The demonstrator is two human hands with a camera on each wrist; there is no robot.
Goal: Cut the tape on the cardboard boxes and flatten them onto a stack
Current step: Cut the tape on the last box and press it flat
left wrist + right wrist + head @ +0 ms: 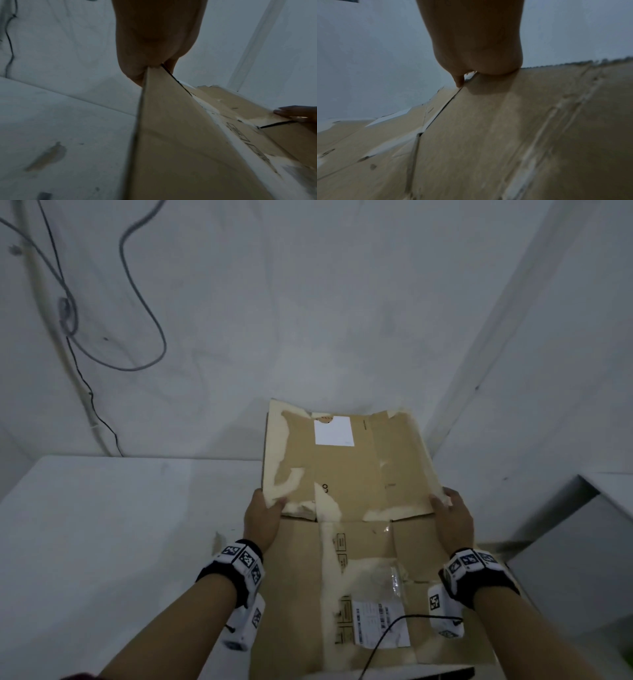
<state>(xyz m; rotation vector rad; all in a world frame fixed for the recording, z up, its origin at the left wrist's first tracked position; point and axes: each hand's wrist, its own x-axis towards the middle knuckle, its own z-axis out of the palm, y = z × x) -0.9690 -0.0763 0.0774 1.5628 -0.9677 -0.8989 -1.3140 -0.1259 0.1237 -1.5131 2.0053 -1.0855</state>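
Note:
A brown cardboard box [363, 546] with torn paper patches and a shipping label lies in front of me, pressed nearly flat. Its far flaps [342, 460] with a white sticker angle up and away. My left hand [263, 517] grips the box's left edge where the flap hinges; in the left wrist view the left hand [150, 67] pinches the cardboard edge [171, 121]. My right hand [452, 517] grips the right edge the same way, thumb on top. The right hand [476, 60] presses on the cardboard panel [505, 128] in the right wrist view. No cutter is visible.
A white table [120, 525] carries the box and ends at a white wall [274, 320] with hanging grey and black cables [144, 302]. A white block-like object [575, 542] stands at the right. A thin black wire [394, 635] crosses the box's near end.

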